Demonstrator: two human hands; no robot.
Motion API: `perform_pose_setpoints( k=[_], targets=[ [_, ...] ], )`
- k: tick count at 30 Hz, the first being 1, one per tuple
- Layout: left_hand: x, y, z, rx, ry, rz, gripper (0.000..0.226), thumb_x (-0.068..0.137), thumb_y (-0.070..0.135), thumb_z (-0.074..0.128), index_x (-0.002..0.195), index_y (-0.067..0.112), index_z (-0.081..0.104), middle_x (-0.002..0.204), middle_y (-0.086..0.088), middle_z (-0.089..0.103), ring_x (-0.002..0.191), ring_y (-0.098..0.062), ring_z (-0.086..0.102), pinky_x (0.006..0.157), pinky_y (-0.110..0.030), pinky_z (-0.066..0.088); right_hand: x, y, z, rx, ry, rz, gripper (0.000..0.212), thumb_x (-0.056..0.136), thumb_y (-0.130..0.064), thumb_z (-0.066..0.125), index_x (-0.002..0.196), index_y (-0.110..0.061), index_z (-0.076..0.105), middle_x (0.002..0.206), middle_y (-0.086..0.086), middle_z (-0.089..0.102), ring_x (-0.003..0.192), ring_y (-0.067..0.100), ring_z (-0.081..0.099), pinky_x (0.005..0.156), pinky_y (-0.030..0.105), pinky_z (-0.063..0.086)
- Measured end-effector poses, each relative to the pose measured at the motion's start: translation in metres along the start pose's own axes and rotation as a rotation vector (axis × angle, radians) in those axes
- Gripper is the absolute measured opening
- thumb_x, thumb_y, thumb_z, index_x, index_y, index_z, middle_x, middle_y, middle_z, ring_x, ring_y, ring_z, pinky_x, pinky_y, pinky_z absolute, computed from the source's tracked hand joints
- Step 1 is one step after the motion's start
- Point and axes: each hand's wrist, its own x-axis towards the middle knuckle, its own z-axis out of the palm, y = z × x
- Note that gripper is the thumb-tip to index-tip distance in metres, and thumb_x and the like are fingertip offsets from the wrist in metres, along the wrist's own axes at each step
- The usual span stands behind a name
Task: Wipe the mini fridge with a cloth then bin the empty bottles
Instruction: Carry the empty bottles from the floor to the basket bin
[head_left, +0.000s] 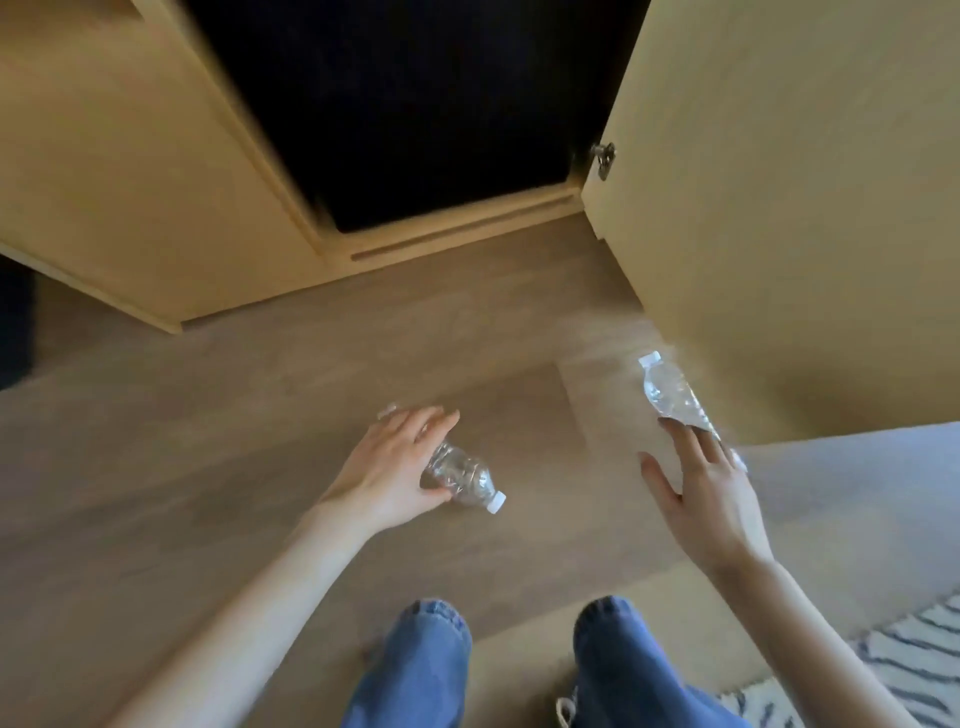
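Looks like a home or hotel rm: wood-look floor (260, 441), tan cabinet (130, 182) w/ door (779, 208) swung open, striped rug (914, 660) at the corner.

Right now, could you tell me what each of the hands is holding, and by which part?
The left hand grips a bottle around its body. The right hand holds nothing; its fingertips just reach the second bottle.
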Motion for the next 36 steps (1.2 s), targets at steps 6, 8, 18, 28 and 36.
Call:
perform_pose_setpoints(
  k=[6, 8, 18, 28, 36],
  targets=[
    [0.069, -0.052, 0.106, 0.160, -0.109, 0.148, 0.111, 0.067, 0.045, 0.082, 0.155, 0.035, 0.015, 0.160, 0.006, 0.020, 0.149, -0.016, 0.010, 0.122, -0.037, -0.001, 0.040, 0.045, 0.112, -0.049, 0.019, -0.035, 0.047, 0.093, -0.025, 0.069, 0.135, -0.007, 0.058, 0.129, 0.014, 0.064, 0.117, 0.039, 0.058, 0.084, 0.044, 0.052],
    [0.082, -0.060, 0.120, 0.216, -0.100, 0.187, 0.103, 0.065, 0.045, 0.082, 0.151, 0.035, 0.028, 0.147, 0.008, 0.034, 0.142, -0.016, 0.022, 0.122, -0.037, 0.000, 0.048, 0.054, 0.130, -0.050, 0.032, -0.026, 0.048, 0.093, -0.026, 0.068, 0.136, -0.008, 0.057, 0.130, 0.014, 0.062, 0.116, 0.039, 0.059, 0.085, 0.045, 0.052],
    [0.091, -0.030, 0.116, 0.146, -0.037, 0.067, 0.066, 0.071, 0.069, 0.061, 0.120, 0.029, 0.043, 0.119, 0.012, 0.053, 0.115, -0.016, 0.050, 0.078, -0.033, 0.043, 0.028, 0.070, 0.122, -0.071, 0.084, 0.055, 0.046, 0.094, -0.028, 0.067, 0.135, -0.009, 0.057, 0.130, 0.010, 0.062, 0.116, 0.035, 0.058, 0.088, 0.042, 0.049],
    [0.125, 0.022, 0.111, -0.326, -0.012, -0.113, 0.059, 0.062, 0.084, 0.057, 0.098, 0.038, 0.047, 0.088, 0.027, 0.056, 0.080, -0.004, 0.059, 0.065, -0.026, 0.042, 0.036, 0.131, 0.118, -0.082, 0.269, 0.469, 0.055, 0.088, -0.044, 0.071, 0.123, -0.002, 0.059, 0.116, 0.013, 0.065, 0.115, 0.035, 0.055, 0.092, 0.040, 0.045],
    [0.131, 0.039, 0.110, -0.370, -0.006, -0.120, 0.055, 0.065, 0.079, 0.064, 0.100, 0.039, 0.049, 0.090, 0.029, 0.058, 0.077, 0.004, 0.055, 0.060, -0.022, 0.040, 0.052, 0.168, 0.129, 0.069, 0.216, 0.638, 0.086, 0.074, -0.059, 0.074, 0.137, -0.008, 0.044, 0.138, 0.008, 0.050, 0.134, 0.029, 0.040, 0.106, 0.040, 0.041]
  ],
)
